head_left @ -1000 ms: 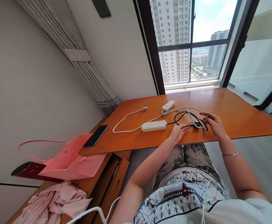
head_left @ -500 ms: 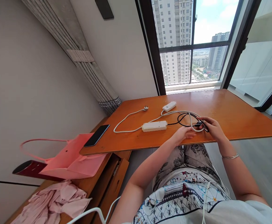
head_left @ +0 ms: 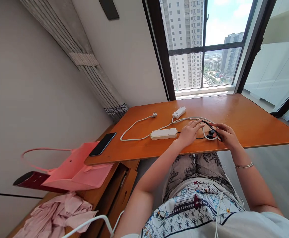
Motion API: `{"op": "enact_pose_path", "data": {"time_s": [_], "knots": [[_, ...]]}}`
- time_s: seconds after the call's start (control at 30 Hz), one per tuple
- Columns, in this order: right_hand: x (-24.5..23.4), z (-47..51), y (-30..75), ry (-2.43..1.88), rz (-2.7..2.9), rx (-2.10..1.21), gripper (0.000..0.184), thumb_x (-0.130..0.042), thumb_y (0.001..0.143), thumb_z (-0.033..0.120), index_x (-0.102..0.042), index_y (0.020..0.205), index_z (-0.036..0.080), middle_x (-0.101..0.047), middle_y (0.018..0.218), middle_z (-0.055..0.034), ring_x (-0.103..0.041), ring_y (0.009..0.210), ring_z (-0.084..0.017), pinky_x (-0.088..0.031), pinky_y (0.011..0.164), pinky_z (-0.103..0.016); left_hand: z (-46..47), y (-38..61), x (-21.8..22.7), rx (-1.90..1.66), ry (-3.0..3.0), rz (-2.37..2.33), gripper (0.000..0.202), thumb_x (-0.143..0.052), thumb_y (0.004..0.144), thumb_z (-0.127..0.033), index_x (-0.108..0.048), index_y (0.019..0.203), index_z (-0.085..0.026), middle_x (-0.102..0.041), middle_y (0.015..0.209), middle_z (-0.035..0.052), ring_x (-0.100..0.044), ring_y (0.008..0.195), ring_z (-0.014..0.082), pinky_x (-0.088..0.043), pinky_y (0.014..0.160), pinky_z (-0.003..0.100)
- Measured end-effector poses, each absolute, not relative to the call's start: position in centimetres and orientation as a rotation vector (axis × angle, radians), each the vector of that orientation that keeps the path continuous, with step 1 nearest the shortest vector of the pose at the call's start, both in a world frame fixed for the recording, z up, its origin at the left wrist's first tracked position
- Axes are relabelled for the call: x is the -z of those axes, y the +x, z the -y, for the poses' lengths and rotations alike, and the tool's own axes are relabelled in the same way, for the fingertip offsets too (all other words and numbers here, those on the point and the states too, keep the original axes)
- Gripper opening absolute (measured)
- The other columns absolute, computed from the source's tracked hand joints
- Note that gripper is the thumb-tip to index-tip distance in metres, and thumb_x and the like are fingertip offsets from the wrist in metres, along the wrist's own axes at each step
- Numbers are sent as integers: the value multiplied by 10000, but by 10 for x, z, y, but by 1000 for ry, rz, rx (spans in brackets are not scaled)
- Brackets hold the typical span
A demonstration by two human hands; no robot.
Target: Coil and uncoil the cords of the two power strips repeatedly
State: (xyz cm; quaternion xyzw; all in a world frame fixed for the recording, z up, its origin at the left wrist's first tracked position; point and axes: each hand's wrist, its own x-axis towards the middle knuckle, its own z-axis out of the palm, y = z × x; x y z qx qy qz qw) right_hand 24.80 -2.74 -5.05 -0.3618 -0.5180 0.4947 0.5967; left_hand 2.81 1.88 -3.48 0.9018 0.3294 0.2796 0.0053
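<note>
My left hand [head_left: 189, 133] is over the middle of the table, its fingers closed on the far side of a looped black cable [head_left: 212, 127]. The loop's right side is in the curled fingers of my right hand [head_left: 226, 135]. A black plug [head_left: 211, 133] rests inside the coil, close to my right fingertips. Around it lies a loop of white cable [head_left: 206, 118]. The black cable runs leftward, partly hidden under my left hand, to a white power strip [head_left: 163, 133]. Behind that strip lies a smaller white strip [head_left: 179, 112].
A white three-pin plug [head_left: 154, 114] lies on the orange-brown table [head_left: 248, 119]. Near the left edge is a dark phone [head_left: 102, 144]. Below stand a pink bag [head_left: 77, 172] and crumpled pink cloth [head_left: 57, 213]. A window rises behind the table.
My left hand has moved up and away from the table's front edge, onto the far part of the black cable loop. My right hand stays nearly in place with the cable.
</note>
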Motion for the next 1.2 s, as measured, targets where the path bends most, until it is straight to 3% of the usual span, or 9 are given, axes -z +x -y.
{"op": "enact_pose_path", "data": {"time_s": [0.17, 0.27, 0.43, 0.6, 0.73, 0.9, 1.07, 1.2], "knots": [[54, 28, 254, -856, 1198, -1155, 255, -774, 710, 380, -767, 937, 265, -738, 1192, -41, -631, 587, -116, -541, 622, -311, -39, 41, 41, -751, 3072, -916, 235, -506, 955, -150, -698, 1076, -211, -667, 1340, 84, -635, 1163, 238, -525, 1002, 423], [58, 26, 258, -925, 1193, -1083, 294, -761, 727, 398, -765, 984, 254, -747, 1157, -51, -659, 646, -135, -533, 618, -293, -42, 35, 41, -905, 3033, -903, 235, -447, 990, -178, -669, 1064, -199, -702, 1229, 87, -666, 1095, 207, -546, 942, 370], [65, 27, 258, -990, 1319, -997, 432, -713, 806, 507, -736, 1144, 238, -759, 980, -60, -703, 873, -200, -558, 773, -319, -35, 15, 42, -1092, 2965, -993, 240, -440, 981, -194, -646, 1104, -206, -670, 1134, 92, -670, 1063, 195, -549, 878, 320], [73, 30, 251, -1046, 1625, -821, 656, -810, 721, 448, -640, 1319, 241, -682, 1219, -105, -677, 979, -227, -569, 783, -346, -21, -8, 50, -1133, 3019, -1206, 226, -508, 923, -190, -676, 1073, -204, -664, 1086, 105, -658, 942, 218, -524, 799, 349], [79, 31, 249, -1085, 1722, -598, 600, -747, 785, 383, -614, 1356, 257, -632, 1300, -114, -660, 1055, -240, -578, 814, -366, -3, -23, 61, -1151, 3055, -1276, 225, -549, 916, -253, -695, 1082, -213, -690, 1034, 110, -630, 915, 234, -491, 794, 377], [85, 32, 251, -1088, 1700, -507, 501, -654, 847, 318, -627, 1343, 261, -624, 1341, -112, -641, 1148, -250, -582, 856, -376, 10, -28, 76, -1133, 3066, -1098, 198, -569, 898, -264, -702, 1042, -237, -719, 956, 82, -622, 1024, 258, -458, 969, 458], [86, 32, 253, -1094, 1623, -442, 370, -576, 918, 352, -690, 1253, 244, -671, 1311, -111, -644, 1188, -252, -554, 959, -418, 6, -19, 86, -1003, 3048, -972, 208, -525, 940, -297, -680, 1033, -195, -689, 921, 94, -650, 876, 219, -519, 824, 384], [85, 32, 256, -1113, 1540, -416, 347, -551, 947, 428, -731, 1175, 240, -715, 1245, -109, -665, 1162, -257, -522, 1021, -451, 6, -9, 89, -919, 3024, -972, 247, -493, 973, -327, -681, 1056, -191, -697, 941, 100, -657, 871, 217, -524, 826, 383]]}}
